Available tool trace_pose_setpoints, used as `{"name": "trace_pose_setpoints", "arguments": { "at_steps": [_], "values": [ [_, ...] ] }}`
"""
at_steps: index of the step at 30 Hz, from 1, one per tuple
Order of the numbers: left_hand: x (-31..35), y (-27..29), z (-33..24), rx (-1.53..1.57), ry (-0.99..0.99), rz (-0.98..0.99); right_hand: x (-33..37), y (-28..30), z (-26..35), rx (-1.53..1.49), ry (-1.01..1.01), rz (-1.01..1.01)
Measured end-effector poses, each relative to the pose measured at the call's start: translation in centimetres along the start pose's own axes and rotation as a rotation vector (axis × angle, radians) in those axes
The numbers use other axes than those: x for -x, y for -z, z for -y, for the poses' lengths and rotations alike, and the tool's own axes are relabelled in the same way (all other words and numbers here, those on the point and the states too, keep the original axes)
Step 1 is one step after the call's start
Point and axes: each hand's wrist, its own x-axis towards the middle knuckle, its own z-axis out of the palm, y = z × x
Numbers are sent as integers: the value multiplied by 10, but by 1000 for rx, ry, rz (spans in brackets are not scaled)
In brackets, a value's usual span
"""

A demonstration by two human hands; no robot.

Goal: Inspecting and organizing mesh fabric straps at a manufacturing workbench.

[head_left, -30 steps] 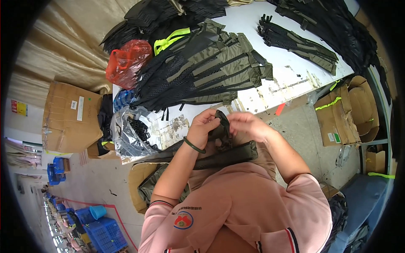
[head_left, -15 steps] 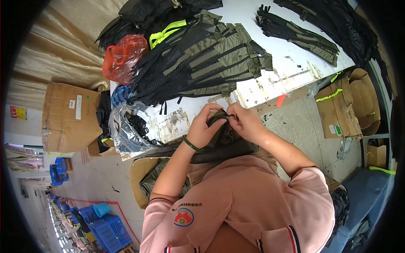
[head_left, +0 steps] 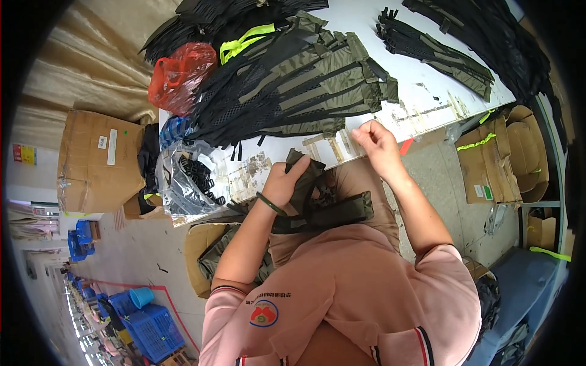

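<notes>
Behind the near scene, a white surface (head_left: 354, 21) is set just beyond the lap (head_left: 359, 183). Nearest, a dark olive fabric piece (head_left: 315, 168) is gripped at its upper end between the thumb and curled fingers of the left hand (head_left: 282, 183), its lower folds draped over the lap. The step is probably done best if the gripped end is kept flat and loose folds are held clear of the fingers. The fabric lies to the left of the right hand (head_left: 379, 149), which is held apart from it, fingertips drawn toward the thumb; whether anything small is pinched there cannot be told. Farther off, olive-and-black mesh pieces (head_left: 299, 85) are fanned beside a red plastic bag (head_left: 183, 76).
</notes>
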Motion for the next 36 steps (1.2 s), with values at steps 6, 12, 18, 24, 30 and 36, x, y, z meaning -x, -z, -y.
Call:
{"name": "trace_pose_setpoints", "arguments": {
  "at_steps": [6, 12, 18, 24, 30, 36],
  "values": [
    [-10, 2, 19, -193, -89, 53, 22, -32, 8, 425, 517, 158],
    [2, 3, 4, -254, 141, 178, 0, -19, -7, -342, -68, 192],
    [-4, 10, 13, -229, 152, 242, 18, -34, 17, 40, 231, 148],
    [13, 31, 29, -676, -186, 397, 23, -13, -10, 376, 281, -33],
    [48, 102, 131, -1094, -65, 358, 57, 66, -84, 868, -8, 42],
    [50, 69, 49, -872, -51, 378, -3, 42, -38, 845, 211, -110]
  ]
}}
